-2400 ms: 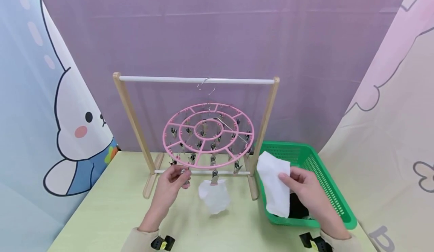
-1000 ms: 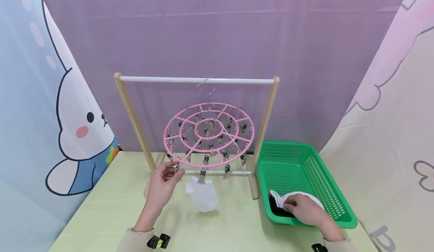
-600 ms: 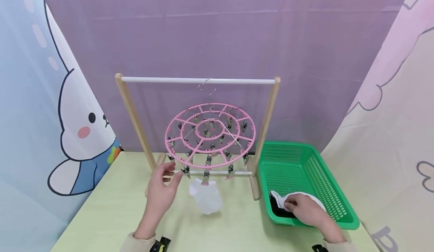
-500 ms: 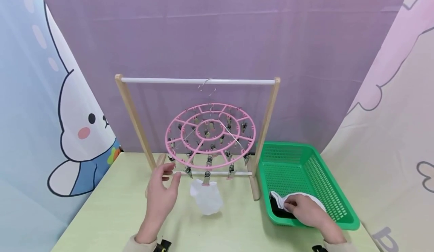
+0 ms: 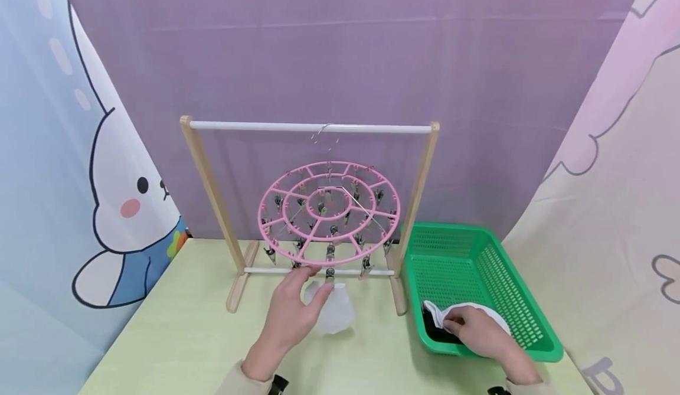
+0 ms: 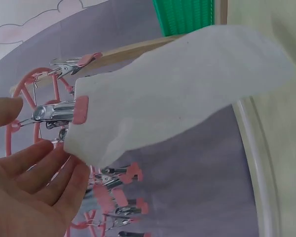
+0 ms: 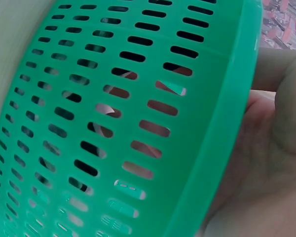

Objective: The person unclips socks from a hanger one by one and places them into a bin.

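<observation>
A white sock (image 5: 340, 315) hangs from a metal clip (image 6: 56, 112) with pink pads at the front of a round pink clip hanger (image 5: 340, 263). My left hand (image 5: 291, 312) is beside that clip, thumb and fingers spread on either side; in the left wrist view the fingertips lie right at the sock's top corner. Over at the right, my right hand (image 5: 480, 331) reaches into a green basket (image 5: 451, 226) and pinches another white sock (image 5: 433, 310) lying on black cloth (image 5: 437, 331). In the right wrist view the basket's slotted wall hides most of what the hand holds.
The hanger hooks over the white bar (image 5: 255, 126) of a small rack with wooden posts (image 5: 209, 188). Several other clips dangle around its rings. Everything stands on a pale green table (image 5: 175, 324), with a purple curtain (image 5: 329, 58) behind.
The right hand lowered its white sock into the basket and stayed there. My left hand let go of a clip on the left and moved right to the hanging sock's clip. The hanger turned slightly.
</observation>
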A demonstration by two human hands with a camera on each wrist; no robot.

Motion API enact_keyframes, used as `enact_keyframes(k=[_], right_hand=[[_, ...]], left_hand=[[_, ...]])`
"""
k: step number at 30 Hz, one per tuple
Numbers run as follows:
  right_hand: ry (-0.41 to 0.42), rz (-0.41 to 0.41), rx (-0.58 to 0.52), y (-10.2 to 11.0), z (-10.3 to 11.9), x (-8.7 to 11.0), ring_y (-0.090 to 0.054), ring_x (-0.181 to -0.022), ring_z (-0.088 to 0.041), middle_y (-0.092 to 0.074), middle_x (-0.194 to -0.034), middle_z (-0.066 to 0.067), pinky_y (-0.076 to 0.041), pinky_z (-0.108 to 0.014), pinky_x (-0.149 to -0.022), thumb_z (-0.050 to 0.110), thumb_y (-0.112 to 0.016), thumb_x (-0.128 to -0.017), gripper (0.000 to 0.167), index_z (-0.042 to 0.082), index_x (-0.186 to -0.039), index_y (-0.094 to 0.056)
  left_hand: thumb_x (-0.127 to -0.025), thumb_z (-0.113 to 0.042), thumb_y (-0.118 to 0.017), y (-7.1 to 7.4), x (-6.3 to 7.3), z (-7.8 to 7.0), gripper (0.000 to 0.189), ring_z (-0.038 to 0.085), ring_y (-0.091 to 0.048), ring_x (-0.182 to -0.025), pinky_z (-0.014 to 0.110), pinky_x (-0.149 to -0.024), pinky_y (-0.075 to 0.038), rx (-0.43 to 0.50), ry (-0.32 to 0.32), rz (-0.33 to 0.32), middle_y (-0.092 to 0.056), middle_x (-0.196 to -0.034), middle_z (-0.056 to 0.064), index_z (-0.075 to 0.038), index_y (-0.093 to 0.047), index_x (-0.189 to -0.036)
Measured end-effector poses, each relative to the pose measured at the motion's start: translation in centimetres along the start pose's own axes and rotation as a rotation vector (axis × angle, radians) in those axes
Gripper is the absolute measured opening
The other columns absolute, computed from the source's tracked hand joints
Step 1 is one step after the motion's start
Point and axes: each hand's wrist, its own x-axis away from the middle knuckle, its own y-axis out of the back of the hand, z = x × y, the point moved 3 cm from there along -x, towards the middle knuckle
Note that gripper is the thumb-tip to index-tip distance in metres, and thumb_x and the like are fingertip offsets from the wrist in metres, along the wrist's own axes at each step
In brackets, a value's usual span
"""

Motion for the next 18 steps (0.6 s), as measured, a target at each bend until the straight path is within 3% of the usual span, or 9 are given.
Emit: enact_keyframes(k=[4, 7, 12, 18], right_hand=[[0.02, -0.016, 0.021, 0.1, 0.3, -0.1, -0.042, -0.062, -0.003, -0.052, -0.07, 0.009, -0.035, -0.026, -0.059, 0.018, -0.063, -0.101, 0.016, 0.017, -0.085, -0.068], [0.015, -0.023, 0.015, 0.3, 0.9, -0.1, -0.045, -0.066, -0.005, -0.056, -0.075, 0.008, -0.038, -0.027, -0.061, 0.019, -0.063, -0.101, 0.013, 0.014, -0.093, -0.072], [-0.004, -0.044, -0.035, 0.8, 2.2, -0.3, -0.05, -0.066, -0.008, -0.062, -0.08, 0.004, -0.042, -0.027, -0.06, 0.019, -0.06, -0.103, 0.017, 0.009, -0.103, -0.074], [0.035, -0.191, -0.118, 1.5, 4.9, -0.2, -0.068, -0.095, -0.018, -0.073, -0.109, -0.004, -0.056, -0.029, -0.078, 0.02, -0.061, -0.103, 0.021, 0.009, -0.117, -0.072]], left_hand=[[-0.094, -0.03, -0.074, -0.8, -0.5, 0.3, 0.041, 0.022, -0.066, -0.106, 0.047, -0.094, -0.053, 0.131, 0.132, 0.157, -0.072, -0.116, 0.002, -0.01, -0.067, -0.129], [-0.095, -0.03, -0.073, -1.1, -0.8, 0.5, 0.041, 0.016, -0.066, -0.102, 0.044, -0.094, -0.053, 0.197, 0.184, 0.234, -0.071, -0.111, -0.004, -0.013, -0.066, -0.132], [-0.097, -0.022, -0.071, -1.0, -1.2, 0.4, 0.03, 0.011, -0.065, -0.088, 0.032, -0.084, -0.057, 0.264, 0.182, 0.269, -0.069, -0.098, -0.006, -0.01, -0.068, -0.124], [-0.098, -0.021, -0.069, -1.1, -1.4, 0.4, 0.025, 0.01, -0.065, -0.081, 0.027, -0.076, -0.056, 0.308, 0.208, 0.29, -0.069, -0.094, -0.003, -0.008, -0.069, -0.12]])
